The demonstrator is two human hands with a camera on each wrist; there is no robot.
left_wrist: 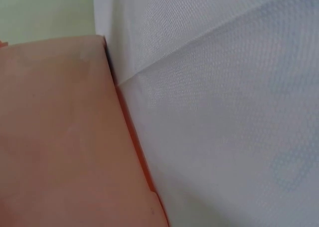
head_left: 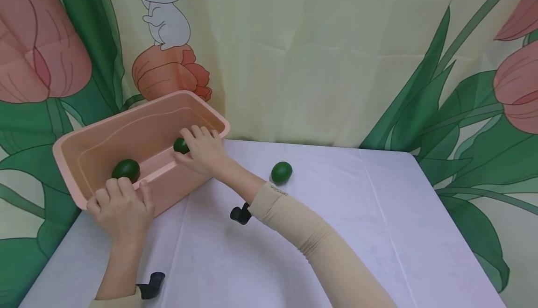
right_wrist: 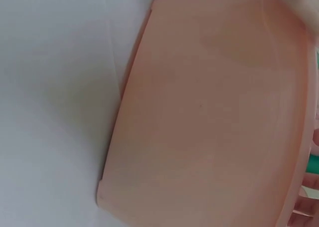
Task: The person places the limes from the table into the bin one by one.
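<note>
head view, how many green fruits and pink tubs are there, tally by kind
green fruits: 3, one in the tub, one in the right hand, one on the table
pink tub: 1
total: 4

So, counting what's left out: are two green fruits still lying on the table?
No, only one green fruit lies on the table.
</note>
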